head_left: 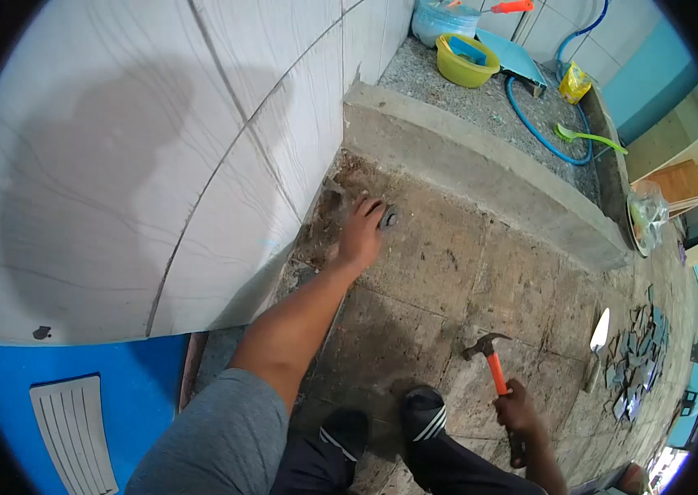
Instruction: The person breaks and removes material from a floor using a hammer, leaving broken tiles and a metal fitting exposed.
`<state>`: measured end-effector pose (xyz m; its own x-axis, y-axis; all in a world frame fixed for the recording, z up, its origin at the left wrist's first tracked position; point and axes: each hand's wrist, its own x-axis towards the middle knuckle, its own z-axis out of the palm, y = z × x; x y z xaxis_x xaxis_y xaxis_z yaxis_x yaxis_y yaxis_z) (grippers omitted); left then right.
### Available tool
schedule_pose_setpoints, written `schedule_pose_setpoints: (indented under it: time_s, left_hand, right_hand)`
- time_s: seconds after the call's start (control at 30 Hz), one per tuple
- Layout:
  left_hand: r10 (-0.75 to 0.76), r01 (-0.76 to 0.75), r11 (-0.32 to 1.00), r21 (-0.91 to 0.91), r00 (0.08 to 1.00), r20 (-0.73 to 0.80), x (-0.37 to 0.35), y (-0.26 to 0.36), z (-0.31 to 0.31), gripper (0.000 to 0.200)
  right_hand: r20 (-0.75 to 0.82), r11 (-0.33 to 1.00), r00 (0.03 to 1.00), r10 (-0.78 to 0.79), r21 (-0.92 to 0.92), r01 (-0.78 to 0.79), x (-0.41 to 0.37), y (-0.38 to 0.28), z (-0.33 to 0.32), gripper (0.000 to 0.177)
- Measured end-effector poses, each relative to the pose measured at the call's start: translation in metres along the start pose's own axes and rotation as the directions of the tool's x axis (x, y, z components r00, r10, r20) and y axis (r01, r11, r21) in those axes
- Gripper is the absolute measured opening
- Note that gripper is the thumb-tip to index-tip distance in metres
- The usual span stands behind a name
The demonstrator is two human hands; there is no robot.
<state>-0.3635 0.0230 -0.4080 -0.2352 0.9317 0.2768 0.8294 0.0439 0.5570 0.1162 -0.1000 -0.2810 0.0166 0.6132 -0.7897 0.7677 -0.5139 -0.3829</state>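
Observation:
My left hand (363,227) reaches down to the dirty tiled floor (423,272) near the wall corner, its fingers closed round a small dark grey piece (388,219). Low at the right, my right hand (516,407) grips the orange and black handle of a claw hammer (493,363). The hammer's metal head points up and away from me, above the floor. Dark debris (334,202) lies in the corner left of my left hand.
A low concrete curb (481,161) crosses ahead, with a yellow-green basin (466,66) and blue hose (530,124) behind it. A white tiled wall (159,165) stands left. At right lie a trowel (599,332) and broken dark shards (639,351).

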Motion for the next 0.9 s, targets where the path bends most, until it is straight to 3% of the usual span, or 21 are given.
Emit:
schedule_pose_setpoints:
  time_s: [0.03,0.1,0.17,0.27,0.4,0.47,0.57,0.63,0.67,0.77,0.87,0.9]
  left_hand:
    - [0.045,-0.045,0.999,-0.010,0.998,0.037,0.004,-0.016,0.001,0.049]
    - [0.095,-0.091,0.995,-0.033,0.987,0.129,0.014,-0.032,-0.003,0.051]
    - [0.079,-0.070,0.996,-0.048,0.969,0.234,0.015,-0.041,-0.007,0.051]
    - [0.089,-0.116,0.990,0.078,0.952,0.293,0.002,-0.041,-0.002,0.051]
    - [0.165,-0.199,0.973,0.117,0.954,0.249,-0.027,-0.025,-0.013,0.045]
    - [0.196,-0.238,0.959,0.150,0.948,0.249,-0.040,-0.014,-0.021,0.040]
    - [-0.016,-0.145,0.959,0.242,0.829,0.559,-0.050,0.025,-0.042,0.034]
    - [0.044,-0.209,0.947,0.245,0.837,0.545,-0.060,0.037,-0.041,0.034]
    - [0.076,-0.243,0.939,0.244,0.837,0.541,-0.060,0.040,-0.040,0.034]
    - [0.082,-0.205,0.964,0.170,0.835,0.544,-0.024,0.045,-0.042,0.049]
    - [0.085,-0.208,0.951,0.228,0.887,0.453,0.004,0.016,-0.026,0.055]
    - [0.074,-0.148,0.976,0.161,0.916,0.394,0.010,0.010,-0.024,0.050]
  right_hand:
    - [-0.038,1.000,0.999,-0.012,-0.028,0.011,-0.003,0.001,0.009,0.029]
    - [-0.014,0.986,0.999,-0.053,0.159,0.054,0.000,0.015,0.025,0.028]
    - [0.035,0.986,0.999,-0.026,0.165,0.020,0.003,0.014,0.025,0.029]
    - [0.097,0.994,0.994,-0.054,0.099,0.044,0.003,0.003,0.016,0.028]
    - [0.110,0.996,0.990,-0.085,0.032,0.082,0.008,-0.019,0.004,0.027]
    - [0.122,0.987,0.984,-0.129,0.107,0.117,0.018,-0.017,-0.002,0.028]
    - [0.053,0.975,0.987,-0.149,0.176,0.137,0.017,-0.045,-0.007,0.028]
    - [0.014,0.964,0.983,-0.185,0.197,0.179,0.032,-0.042,-0.015,0.027]
    - [-0.057,0.964,0.969,-0.241,0.106,0.246,0.037,-0.044,-0.017,0.026]
    - [-0.067,0.935,0.965,-0.255,0.238,0.264,0.042,-0.071,-0.028,0.028]
    - [-0.077,0.919,0.954,-0.291,0.254,0.301,0.048,-0.081,-0.033,0.027]
    - [-0.080,0.916,0.951,-0.300,0.253,0.311,0.048,-0.084,-0.034,0.027]
